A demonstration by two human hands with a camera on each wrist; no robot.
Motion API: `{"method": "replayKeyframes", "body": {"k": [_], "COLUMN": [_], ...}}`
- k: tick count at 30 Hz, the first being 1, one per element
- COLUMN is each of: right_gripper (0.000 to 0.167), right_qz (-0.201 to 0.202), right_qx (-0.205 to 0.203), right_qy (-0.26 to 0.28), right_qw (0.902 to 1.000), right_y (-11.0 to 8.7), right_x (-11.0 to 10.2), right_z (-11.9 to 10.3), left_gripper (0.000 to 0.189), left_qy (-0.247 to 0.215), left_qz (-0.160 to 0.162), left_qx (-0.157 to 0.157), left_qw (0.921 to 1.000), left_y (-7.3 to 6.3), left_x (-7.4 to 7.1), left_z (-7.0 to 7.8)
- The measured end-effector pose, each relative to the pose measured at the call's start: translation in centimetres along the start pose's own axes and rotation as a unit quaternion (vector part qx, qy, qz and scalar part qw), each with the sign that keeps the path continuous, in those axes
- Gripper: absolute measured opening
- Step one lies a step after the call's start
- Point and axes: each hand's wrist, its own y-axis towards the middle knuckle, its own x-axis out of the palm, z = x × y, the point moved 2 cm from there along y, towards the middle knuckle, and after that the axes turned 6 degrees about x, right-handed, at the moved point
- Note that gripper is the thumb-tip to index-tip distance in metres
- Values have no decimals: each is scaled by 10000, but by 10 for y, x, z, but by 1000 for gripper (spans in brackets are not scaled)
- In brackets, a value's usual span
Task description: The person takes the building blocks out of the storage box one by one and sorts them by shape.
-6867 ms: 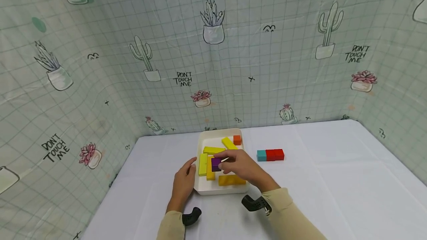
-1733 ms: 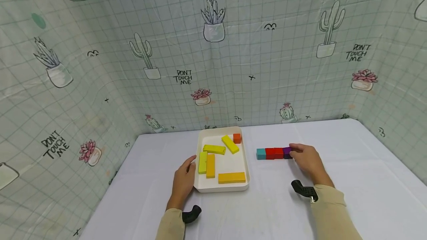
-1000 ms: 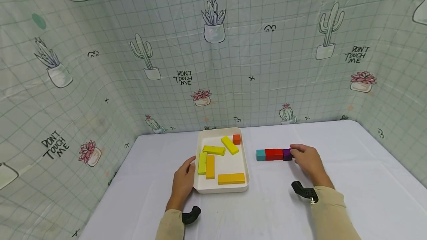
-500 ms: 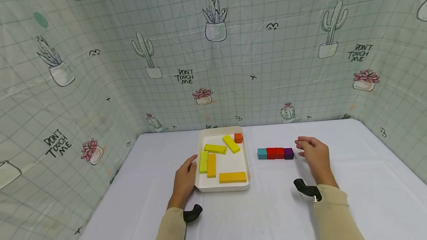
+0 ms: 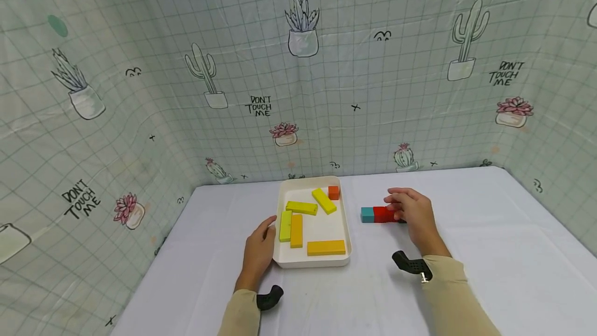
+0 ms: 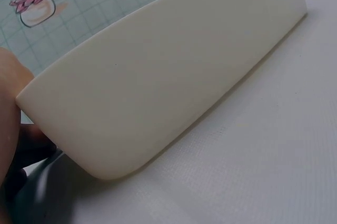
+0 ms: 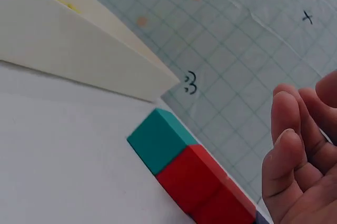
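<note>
Now resting left fingers (image 5: 265, 225) against tray (image 5: 323, 229), pinching nothing with bent right fingers (image 7: 286, 111) near likely light, stiff red cubes (image 5: 381, 214); grip sides

The bare left hand (image 5: 259, 249) is extended forward with its back turned upward, and a gap is left between forefinger and thumb; its forearm is covered by a beige fabric left sleeve (image 5: 240, 312). The bare right hand (image 5: 416, 217) is held raised, its fingers (image 7: 285, 113) loosely bent, its forearm slanted inward and clothed in a beige fabric right sleeve (image 5: 454, 294).
</note>
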Motion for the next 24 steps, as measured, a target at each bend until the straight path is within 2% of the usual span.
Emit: {"method": "replayKeyframes", "body": {"k": [5,13,18,24], "right_gripper": [39,37,37,36], "right_qz": [-102,-356,-492,-579], "right_qx": [162,294,425,224], "right_qy": [43,-178,-346,-685], "right_qw": [9998,9988,9973,9957], "right_y": [5,30,39,47], "right_x": [29,74,91,104], "right_z": [-5,-20,-19,-16], "left_gripper": [39,38,38,37], "left_qy": [-13,-98,-125,-74], "left_qz": [-4,122,108,177], "left_qx": [-56,34,124,157], "left_qw": [10000,9999,9998,9997], "left_y": [-1,-1,0,2], "left_x": [0,1,1,-1], "left_z": [0,-1,-1,0]}}
